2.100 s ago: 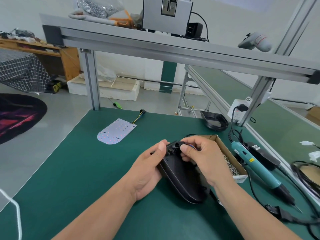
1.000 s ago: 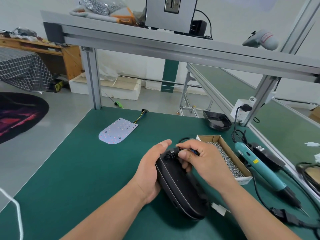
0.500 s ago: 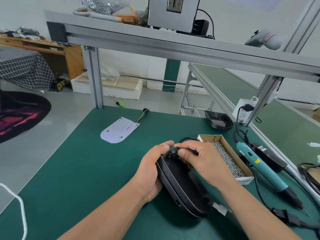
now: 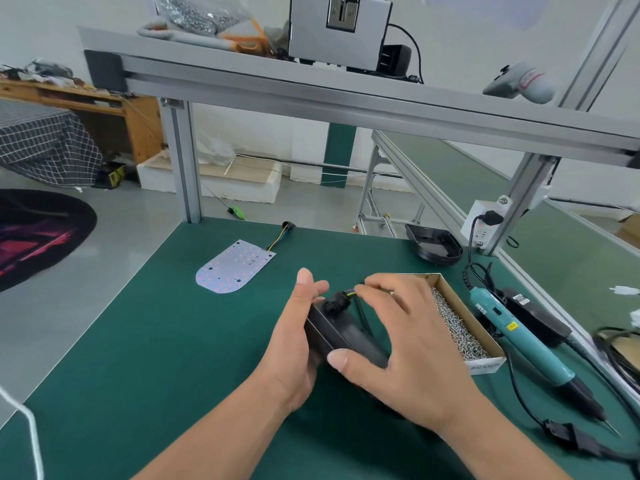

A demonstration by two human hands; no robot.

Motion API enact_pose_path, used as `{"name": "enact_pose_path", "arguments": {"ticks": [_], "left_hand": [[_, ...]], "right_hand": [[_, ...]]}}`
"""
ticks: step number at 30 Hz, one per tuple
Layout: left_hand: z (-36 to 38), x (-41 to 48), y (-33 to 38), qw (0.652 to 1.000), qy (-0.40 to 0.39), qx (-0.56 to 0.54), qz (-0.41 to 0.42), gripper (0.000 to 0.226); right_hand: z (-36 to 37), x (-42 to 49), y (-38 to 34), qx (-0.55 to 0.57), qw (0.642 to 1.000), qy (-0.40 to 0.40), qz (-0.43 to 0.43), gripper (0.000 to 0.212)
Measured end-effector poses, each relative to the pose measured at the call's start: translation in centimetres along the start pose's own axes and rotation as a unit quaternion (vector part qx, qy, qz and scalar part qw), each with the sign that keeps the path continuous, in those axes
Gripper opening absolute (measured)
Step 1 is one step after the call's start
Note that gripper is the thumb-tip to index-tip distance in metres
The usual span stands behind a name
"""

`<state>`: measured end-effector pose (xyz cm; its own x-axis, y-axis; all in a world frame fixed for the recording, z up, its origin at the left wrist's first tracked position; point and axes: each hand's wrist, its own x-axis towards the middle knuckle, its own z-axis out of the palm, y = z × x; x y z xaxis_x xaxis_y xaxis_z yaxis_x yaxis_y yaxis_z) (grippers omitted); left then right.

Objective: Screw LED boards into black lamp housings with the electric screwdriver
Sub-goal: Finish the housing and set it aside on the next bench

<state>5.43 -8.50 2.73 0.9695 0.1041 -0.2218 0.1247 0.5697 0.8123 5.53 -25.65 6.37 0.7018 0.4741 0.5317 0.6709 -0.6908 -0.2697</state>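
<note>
Two hands work at a green bench mat (image 4: 145,358). The left hand (image 4: 294,344) grips the smooth black lamp housing (image 4: 341,336), tipped on edge at centre. The right hand (image 4: 412,344) clasps it too, its thumb now spread down the shell rather than tucked by the wires (image 4: 349,293). One second housing (image 4: 434,244), one rounded LED board (image 4: 235,266), one teal electric screwdriver (image 4: 519,337) and one cardboard screw box (image 4: 457,323) lie around them.

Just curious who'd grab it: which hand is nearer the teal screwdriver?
Right. The right hand lies just across the screw box from the teal screwdriver; the left hand is farther off, on the black housing's far side.
</note>
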Motion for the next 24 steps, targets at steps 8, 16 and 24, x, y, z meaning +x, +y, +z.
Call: {"name": "enact_pose_path", "arguments": {"ticks": [8,16,24], "left_hand": [[-0.3,-0.2,0.4,0.996,-0.047,0.04,0.067,0.102],[-0.9,0.6,0.9,0.973,-0.059,0.188,0.12,0.082],[-1.1,1.2,0.0,0.977,-0.041,0.162,0.135,0.05]], "right_hand": [[0.9,-0.2,-0.2,0.075,0.987,-0.104,0.098,0.079],[0.3,-0.2,0.7,0.153,0.971,-0.118,0.139,0.081],[-0.4,0.4,0.8,0.16,0.973,-0.141,0.091,0.054]]}}
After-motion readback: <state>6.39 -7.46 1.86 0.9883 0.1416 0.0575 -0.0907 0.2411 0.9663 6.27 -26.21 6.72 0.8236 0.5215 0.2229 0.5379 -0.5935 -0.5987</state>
